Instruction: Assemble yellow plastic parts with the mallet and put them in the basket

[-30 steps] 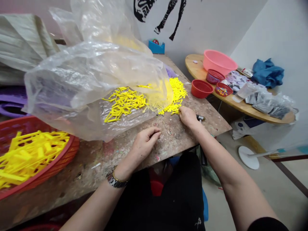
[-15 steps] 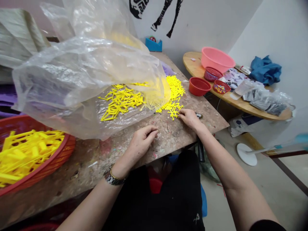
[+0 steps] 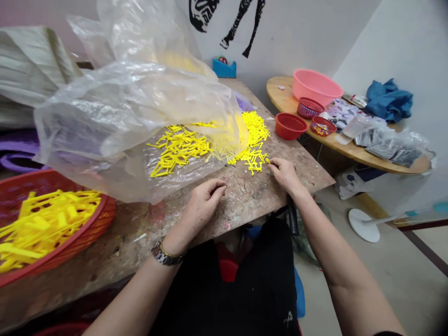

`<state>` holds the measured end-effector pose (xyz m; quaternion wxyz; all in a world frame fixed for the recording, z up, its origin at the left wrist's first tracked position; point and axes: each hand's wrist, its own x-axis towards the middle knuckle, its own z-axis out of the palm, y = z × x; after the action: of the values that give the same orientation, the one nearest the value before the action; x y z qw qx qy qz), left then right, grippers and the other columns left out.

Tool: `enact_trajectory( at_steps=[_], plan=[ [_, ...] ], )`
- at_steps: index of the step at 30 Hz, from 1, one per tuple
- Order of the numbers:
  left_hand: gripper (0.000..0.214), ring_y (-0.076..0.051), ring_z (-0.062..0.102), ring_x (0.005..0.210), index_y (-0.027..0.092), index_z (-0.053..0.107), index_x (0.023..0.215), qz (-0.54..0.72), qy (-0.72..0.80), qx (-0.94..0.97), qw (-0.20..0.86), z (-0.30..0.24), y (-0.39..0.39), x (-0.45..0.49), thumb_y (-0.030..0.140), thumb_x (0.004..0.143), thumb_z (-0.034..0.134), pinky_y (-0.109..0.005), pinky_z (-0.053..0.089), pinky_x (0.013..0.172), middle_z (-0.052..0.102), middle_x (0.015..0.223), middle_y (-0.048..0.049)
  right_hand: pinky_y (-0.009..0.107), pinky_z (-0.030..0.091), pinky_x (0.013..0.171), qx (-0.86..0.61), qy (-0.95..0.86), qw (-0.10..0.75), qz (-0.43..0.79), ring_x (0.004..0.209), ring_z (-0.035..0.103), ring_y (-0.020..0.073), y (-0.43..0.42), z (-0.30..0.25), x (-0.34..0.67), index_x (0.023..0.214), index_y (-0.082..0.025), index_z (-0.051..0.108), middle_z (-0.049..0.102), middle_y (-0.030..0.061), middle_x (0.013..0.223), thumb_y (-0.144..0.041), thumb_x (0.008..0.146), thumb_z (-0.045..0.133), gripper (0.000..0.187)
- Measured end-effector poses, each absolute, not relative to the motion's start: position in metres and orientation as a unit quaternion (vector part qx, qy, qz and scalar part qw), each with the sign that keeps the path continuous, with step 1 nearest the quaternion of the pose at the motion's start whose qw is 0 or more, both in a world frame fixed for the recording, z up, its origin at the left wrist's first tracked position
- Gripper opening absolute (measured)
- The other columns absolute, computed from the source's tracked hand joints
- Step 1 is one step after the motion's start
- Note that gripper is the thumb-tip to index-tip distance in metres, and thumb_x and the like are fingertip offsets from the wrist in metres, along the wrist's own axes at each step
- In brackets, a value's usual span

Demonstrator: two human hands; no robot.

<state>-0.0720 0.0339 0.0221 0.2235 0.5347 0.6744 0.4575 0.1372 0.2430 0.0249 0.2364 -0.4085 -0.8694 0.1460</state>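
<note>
Small yellow plastic pieces [image 3: 257, 133] lie in a loose pile on the worn tabletop [image 3: 241, 198]. At the pile's near right edge is my right hand [image 3: 285, 176], thumb and fingers pinched together with a bit of yellow at their tips. My left hand [image 3: 203, 203] rests over the table nearer to me, its fingers curled and the thumb against the forefinger. Whatever lies between them, if anything, is too small or hidden to name. A large clear plastic bag [image 3: 115, 102] spreads open to the left, with more yellow pieces [image 3: 182, 149] at its mouth.
A red basket [image 3: 108, 214] of larger yellow parts stands at the left. Beyond my right hand is a red bowl [image 3: 290, 127]. On a round wooden table [image 3: 280, 93] are a pink basin [image 3: 315, 86], small baskets and plastic packets. A blue tape dispenser [image 3: 224, 70] sits at the back.
My right hand has shifted slightly right, its fingertips moving off the pile's edge. The left hand has barely moved. The view has shifted a little.
</note>
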Motion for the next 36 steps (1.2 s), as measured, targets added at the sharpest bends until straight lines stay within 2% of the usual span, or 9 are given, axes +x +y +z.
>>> enact_trajectory(
  at_steps=[5,10,13,19,25,32,36],
  plan=[
    [0.024,-0.023,0.065,0.089,0.019,0.065,0.092,0.418,0.691,0.572,0.142,0.035,0.032,-0.083,0.034,0.091,0.045,-0.036,0.051,0.085,0.071,0.094,-0.0067,0.031,0.047,0.082,-0.381,-0.865,0.275,0.176,0.088,0.066,0.0212,0.212,0.029,0.149,0.088,-0.019,0.071,0.074,0.0072,0.092,-0.022,0.089,0.051,0.02],
    [0.025,-0.026,0.063,0.095,0.016,0.066,0.098,0.306,0.729,0.612,0.017,0.044,0.041,-0.102,0.029,0.093,0.045,-0.038,0.049,0.088,0.07,0.102,-0.0123,0.033,0.049,0.087,-0.331,-0.875,0.287,0.206,0.094,0.067,0.0217,0.165,0.04,0.156,0.091,-0.022,0.072,0.074,0.0071,0.096,-0.02,0.091,0.053,0.019],
    [0.029,-0.028,0.062,0.099,0.014,0.067,0.105,0.238,0.762,0.601,-0.026,0.052,0.05,-0.116,0.026,0.094,0.044,-0.038,0.048,0.091,0.069,0.107,-0.0153,0.032,0.051,0.082,-0.298,-0.875,0.29,0.248,0.09,0.067,0.0214,0.132,0.042,0.158,0.094,-0.023,0.071,0.072,0.0068,0.094,-0.022,0.094,0.053,0.019],
    [0.033,-0.029,0.061,0.105,0.012,0.068,0.113,0.151,0.823,0.545,-0.052,0.059,0.081,-0.151,0.022,0.093,0.044,-0.037,0.045,0.094,0.068,0.111,-0.0164,0.032,0.051,0.075,-0.25,-0.859,0.312,0.319,0.083,0.066,0.0205,0.093,0.024,0.152,0.098,-0.024,0.07,0.069,0.0061,0.088,-0.023,0.098,0.051,0.019],
    [0.03,-0.031,0.057,0.107,0.01,0.068,0.111,0.092,0.842,0.529,-0.05,0.046,0.112,-0.168,0.021,0.093,0.046,-0.04,0.044,0.093,0.064,0.112,-0.0199,0.033,0.053,0.083,-0.269,-0.817,0.37,0.351,0.092,0.068,0.0209,0.098,0.0,0.144,0.098,-0.022,0.07,0.073,0.007,0.096,-0.023,0.096,0.053,0.017],
    [0.036,-0.037,0.052,0.113,0.008,0.071,0.109,0.059,0.813,0.573,-0.086,0.027,0.138,-0.157,0.017,0.093,0.04,-0.043,0.046,0.086,0.06,0.115,-0.0237,0.033,0.053,0.081,-0.307,-0.785,0.407,0.353,0.088,0.069,0.0211,0.102,-0.014,0.143,0.095,-0.022,0.07,0.073,0.0058,0.092,-0.026,0.095,0.054,0.017],
    [0.039,-0.037,0.051,0.112,0.006,0.068,0.114,0.056,0.821,0.561,-0.089,0.018,0.142,-0.158,0.014,0.094,0.036,-0.043,0.045,0.085,0.059,0.118,-0.0253,0.033,0.052,0.077,-0.314,-0.784,0.424,0.328,0.084,0.067,0.021,0.099,-0.016,0.141,0.094,-0.023,0.069,0.071,0.0053,0.087,-0.026,0.096,0.053,0.016]
  ],
)
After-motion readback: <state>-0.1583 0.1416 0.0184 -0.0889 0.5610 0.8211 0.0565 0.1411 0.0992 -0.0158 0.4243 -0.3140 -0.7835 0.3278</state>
